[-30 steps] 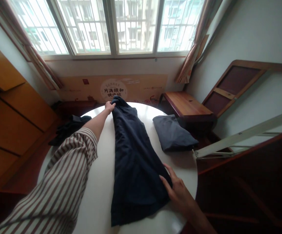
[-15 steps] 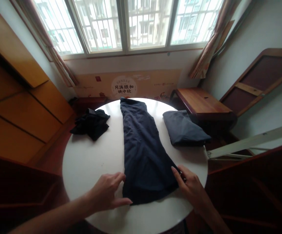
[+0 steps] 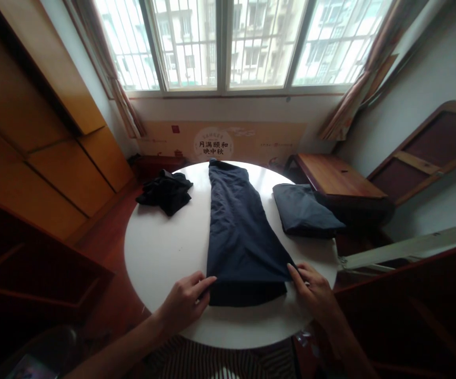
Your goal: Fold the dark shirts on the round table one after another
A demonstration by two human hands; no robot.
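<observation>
"Where does the dark blue garment (image 3: 237,226) lie from you?"

"Straight ahead on the round white worktop (image 3: 164,247), its long axis running away from me, narrower at the far end and flaring toward my hands."

"And how are you holding it?"

"My left hand (image 3: 191,296) pinches the near left corner of the upper layer; my right hand (image 3: 313,290) grips the near right corner. Both are about equally close, with that edge drawn straight between them and a darker layer showing on my side of it."

"Any room around it?"

"Plenty on my left, as far as the black bundle (image 3: 166,192). On my right, the folded grey cloth (image 3: 304,208) sits near. The far end reaches about to the worktop's far edge; a strip of white shows nearer me."
</observation>
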